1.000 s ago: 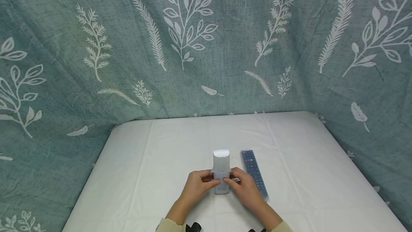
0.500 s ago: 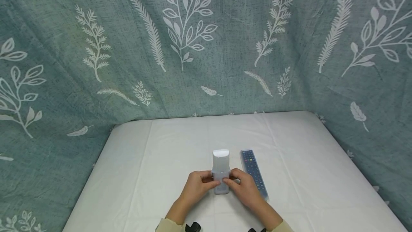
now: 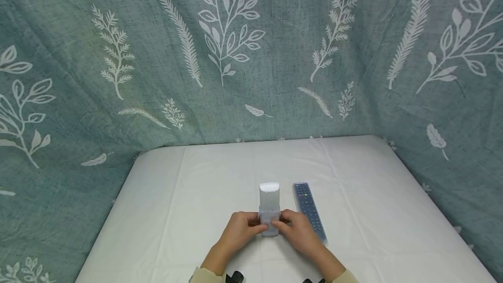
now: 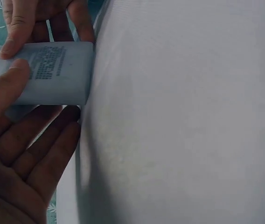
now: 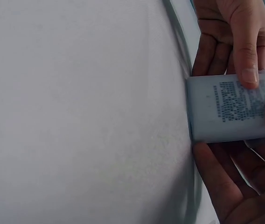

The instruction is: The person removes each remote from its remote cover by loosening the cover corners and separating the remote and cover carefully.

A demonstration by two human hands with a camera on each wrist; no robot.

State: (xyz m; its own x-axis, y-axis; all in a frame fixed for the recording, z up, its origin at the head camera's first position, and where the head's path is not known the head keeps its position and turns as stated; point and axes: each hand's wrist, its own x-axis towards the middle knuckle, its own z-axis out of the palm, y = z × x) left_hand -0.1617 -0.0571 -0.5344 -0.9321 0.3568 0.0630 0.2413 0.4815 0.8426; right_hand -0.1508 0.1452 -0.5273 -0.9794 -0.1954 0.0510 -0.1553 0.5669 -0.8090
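A white remote control [image 3: 269,198] stands upright on its lower end, its printed back facing me. A translucent sleeve [image 3: 269,216] wraps the lower part, with the sleeve's upper edge about halfway up. My left hand [image 3: 240,230] pinches the sleeved part from the left, thumb on the printed face, fingers behind. From the right, my right hand [image 3: 297,231] pinches it the same way. Small print shows through near the lower end of the remote control [image 4: 72,86] in the left wrist view. Both thumbs lie close together across the sleeve [image 5: 205,109] in the right wrist view.
A dark, many-buttoned remote [image 3: 308,208] in a clear cover lies just right of the hands, partly behind my right hand. Everything rests on a white-covered table [image 3: 196,187]. Green leaf-patterned cloth [image 3: 251,56] hangs behind and at both sides.
Both hands have slid slightly down toward me, and the sleeve's upper edge sits a little lower on the white remote control. The dark remote has not moved.
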